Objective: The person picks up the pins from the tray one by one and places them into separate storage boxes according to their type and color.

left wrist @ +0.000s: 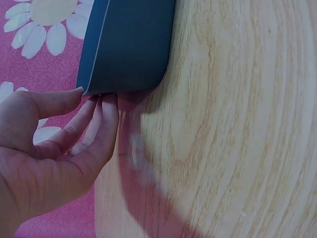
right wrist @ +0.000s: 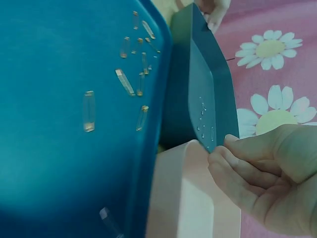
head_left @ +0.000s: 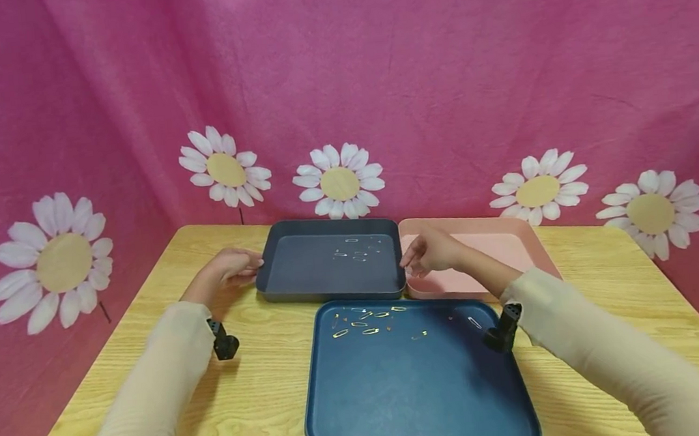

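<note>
The left hand (head_left: 234, 265) and right hand (head_left: 433, 250) hold the grey tray (head_left: 298, 270).

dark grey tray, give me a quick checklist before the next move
1. Left hand on left end of dark grey tray: ok, holding the rim.
2. Right hand at its right end: ok, fingers at the rim.
3. Grip firm enough: cannot tell.
4. Silvery pins inside: ok, lying on its floor.
5. Clear gap to pink tray: not ok, it stands right alongside.
6. Blue tray emptied: not ok, gold-coloured pins lie on it.
</note>
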The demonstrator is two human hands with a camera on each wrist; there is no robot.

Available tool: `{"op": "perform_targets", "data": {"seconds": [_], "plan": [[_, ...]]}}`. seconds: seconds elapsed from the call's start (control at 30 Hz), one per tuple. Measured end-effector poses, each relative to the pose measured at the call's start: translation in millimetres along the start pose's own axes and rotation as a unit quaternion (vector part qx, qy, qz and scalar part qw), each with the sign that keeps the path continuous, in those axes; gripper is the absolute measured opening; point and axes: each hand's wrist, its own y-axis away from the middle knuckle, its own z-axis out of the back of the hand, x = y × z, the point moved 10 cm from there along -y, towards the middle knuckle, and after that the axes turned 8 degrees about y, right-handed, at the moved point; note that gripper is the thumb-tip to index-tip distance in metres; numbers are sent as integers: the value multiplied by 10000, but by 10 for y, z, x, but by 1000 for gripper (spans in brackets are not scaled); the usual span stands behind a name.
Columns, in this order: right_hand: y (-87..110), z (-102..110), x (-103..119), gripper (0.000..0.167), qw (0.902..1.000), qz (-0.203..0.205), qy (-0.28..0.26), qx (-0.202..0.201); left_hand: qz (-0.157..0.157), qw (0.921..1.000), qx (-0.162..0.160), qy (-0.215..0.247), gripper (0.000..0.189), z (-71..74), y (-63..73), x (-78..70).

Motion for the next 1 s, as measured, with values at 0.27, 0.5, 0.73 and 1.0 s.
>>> {"op": "perform_targets", "data": {"seconds": [0.27, 0.5, 0.73, 1.0], "plan": [[391, 15, -234, 14, 9990, -247, 245, -266, 12, 10000, -8, -43, 47, 6, -9, 8], [705, 37, -238, 10, 9950, 300, 712, -629, 69, 9999, -113, -51, 44, 20, -7, 9], [910, -60, -241, 8, 9797, 911, 1547, -892, 78, 9999, -104, -55, 46, 19, 0, 8], [999, -233, -214, 13, 9571, 1643, 2135, -1069, -1, 9998, -124, -173, 45, 16, 10, -10]]}}
